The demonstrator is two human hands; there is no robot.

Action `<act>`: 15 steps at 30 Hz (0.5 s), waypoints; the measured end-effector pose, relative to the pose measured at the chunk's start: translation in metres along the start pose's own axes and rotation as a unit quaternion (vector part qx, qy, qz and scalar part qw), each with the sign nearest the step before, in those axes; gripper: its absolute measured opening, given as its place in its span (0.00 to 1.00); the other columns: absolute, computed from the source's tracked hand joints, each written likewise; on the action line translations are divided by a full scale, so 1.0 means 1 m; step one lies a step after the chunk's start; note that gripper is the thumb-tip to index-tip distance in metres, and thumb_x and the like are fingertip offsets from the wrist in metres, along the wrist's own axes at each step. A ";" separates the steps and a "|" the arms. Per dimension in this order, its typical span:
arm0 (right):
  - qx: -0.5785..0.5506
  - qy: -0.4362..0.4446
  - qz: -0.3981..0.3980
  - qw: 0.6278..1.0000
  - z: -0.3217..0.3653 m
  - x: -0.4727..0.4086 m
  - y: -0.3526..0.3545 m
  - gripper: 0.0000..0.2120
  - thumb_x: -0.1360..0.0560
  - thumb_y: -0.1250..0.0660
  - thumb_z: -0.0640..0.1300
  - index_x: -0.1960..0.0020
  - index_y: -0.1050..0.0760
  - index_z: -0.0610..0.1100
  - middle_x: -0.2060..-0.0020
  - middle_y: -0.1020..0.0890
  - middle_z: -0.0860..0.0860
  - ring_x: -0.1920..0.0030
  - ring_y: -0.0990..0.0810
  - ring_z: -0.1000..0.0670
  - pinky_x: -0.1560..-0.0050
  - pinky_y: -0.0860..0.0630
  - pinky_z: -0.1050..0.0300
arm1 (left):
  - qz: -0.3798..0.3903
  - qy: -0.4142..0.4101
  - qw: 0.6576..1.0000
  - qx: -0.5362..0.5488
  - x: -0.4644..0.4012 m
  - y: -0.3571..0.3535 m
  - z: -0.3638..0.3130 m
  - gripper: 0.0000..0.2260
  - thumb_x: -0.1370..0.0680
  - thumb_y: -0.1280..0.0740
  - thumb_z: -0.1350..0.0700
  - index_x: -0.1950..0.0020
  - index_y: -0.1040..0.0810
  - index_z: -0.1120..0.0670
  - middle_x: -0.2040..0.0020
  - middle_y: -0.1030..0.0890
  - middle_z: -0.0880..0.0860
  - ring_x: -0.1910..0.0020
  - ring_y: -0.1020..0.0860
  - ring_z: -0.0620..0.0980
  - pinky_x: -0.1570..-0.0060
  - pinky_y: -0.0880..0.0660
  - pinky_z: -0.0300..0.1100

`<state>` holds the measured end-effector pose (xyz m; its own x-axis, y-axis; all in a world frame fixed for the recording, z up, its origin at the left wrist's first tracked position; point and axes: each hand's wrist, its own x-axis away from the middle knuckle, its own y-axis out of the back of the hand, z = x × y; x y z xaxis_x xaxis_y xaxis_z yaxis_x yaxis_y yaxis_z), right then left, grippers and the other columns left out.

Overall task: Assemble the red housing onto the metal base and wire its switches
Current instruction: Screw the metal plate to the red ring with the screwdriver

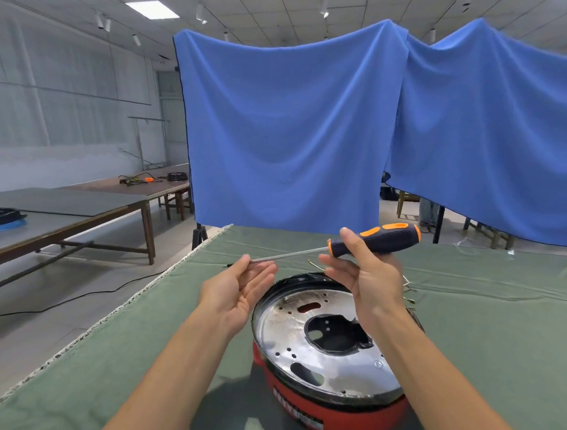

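Centre frame: right hand (368, 281) gripped a screwdriver (347, 247) by its black-orange handle; left hand (240, 289), fingers relaxed & open, steadied the shaft near the tip. Below, red housing (329, 409) w/ metal base (320, 338) sat on the green table (485, 329). Fastening stage, apparently; next move needs tip lowered into a base hole.

green-clothed table (489, 330), red housing (335, 415), loose wires (409, 289)
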<state>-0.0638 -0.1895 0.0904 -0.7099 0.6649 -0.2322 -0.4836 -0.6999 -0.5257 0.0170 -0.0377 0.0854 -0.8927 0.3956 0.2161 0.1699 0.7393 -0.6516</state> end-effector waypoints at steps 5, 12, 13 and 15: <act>-0.022 0.018 -0.033 0.999 0.000 -0.002 0.002 0.07 0.28 0.28 0.40 0.55 0.27 0.42 0.66 0.16 0.45 0.65 0.15 0.42 0.71 0.21 0.60 | -0.065 -0.126 0.922 -0.360 -0.006 0.022 0.000 0.12 0.21 0.36 0.54 0.62 0.23 0.59 0.70 0.23 0.53 0.81 0.36 0.45 0.80 0.41 0.33; -0.016 0.040 -0.067 0.997 0.002 -0.006 0.012 0.08 0.27 0.29 0.38 0.59 0.29 0.43 0.65 0.18 0.44 0.67 0.16 0.43 0.72 0.22 0.60 | 0.013 -0.062 0.761 -0.646 -0.019 0.031 0.022 0.10 0.27 0.35 0.57 0.65 0.34 0.56 0.70 0.27 0.56 0.79 0.37 0.50 0.78 0.42 0.33; -0.013 0.042 -0.068 0.997 0.002 -0.007 0.013 0.08 0.27 0.29 0.39 0.58 0.29 0.42 0.65 0.18 0.44 0.68 0.16 0.44 0.71 0.22 0.60 | 0.021 -0.055 0.752 -0.656 -0.023 0.031 0.024 0.10 0.27 0.37 0.60 0.67 0.35 0.56 0.73 0.27 0.56 0.80 0.37 0.50 0.78 0.41 0.32; -0.009 0.046 -0.071 0.996 0.003 -0.010 0.016 0.08 0.27 0.29 0.39 0.55 0.28 0.40 0.65 0.18 0.45 0.68 0.16 0.44 0.71 0.22 0.60 | 0.038 -0.051 0.738 -0.672 -0.028 0.028 0.026 0.12 0.28 0.38 0.62 0.70 0.35 0.57 0.80 0.30 0.54 0.80 0.36 0.51 0.79 0.41 0.32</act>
<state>-0.0657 -0.2082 0.0874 -0.5847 0.7782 -0.2292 -0.5657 -0.5937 -0.5723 0.0358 -0.0424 0.0427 -0.8746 0.4708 0.1161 0.4202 0.6163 0.6661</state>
